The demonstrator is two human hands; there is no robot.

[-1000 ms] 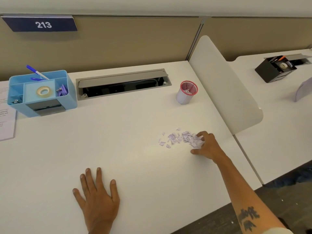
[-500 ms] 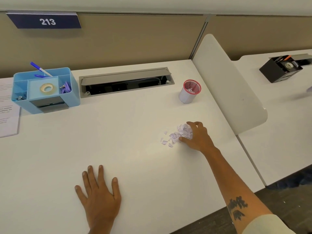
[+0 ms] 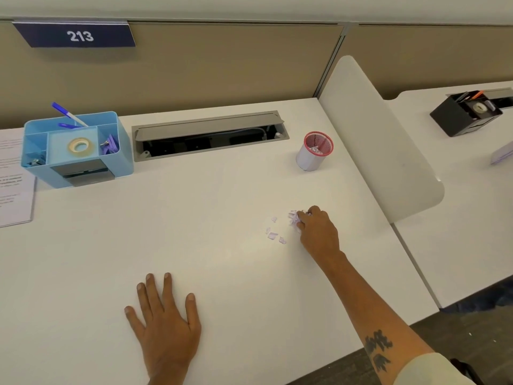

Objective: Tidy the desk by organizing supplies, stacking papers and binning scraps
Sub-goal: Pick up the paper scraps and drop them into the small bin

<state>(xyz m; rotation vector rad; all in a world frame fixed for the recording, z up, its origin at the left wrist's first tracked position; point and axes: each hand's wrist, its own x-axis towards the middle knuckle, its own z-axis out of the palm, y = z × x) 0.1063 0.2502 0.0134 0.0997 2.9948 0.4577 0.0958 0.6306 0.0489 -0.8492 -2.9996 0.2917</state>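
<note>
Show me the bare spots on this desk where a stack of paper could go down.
Widest bare patch: between the blue organizer, the cable tray and the left hand. Another lies behind the pink-rimmed cup, by the white divider. Crowded: around the right hand, which holds a bunch amid loose paper scraps.
</note>
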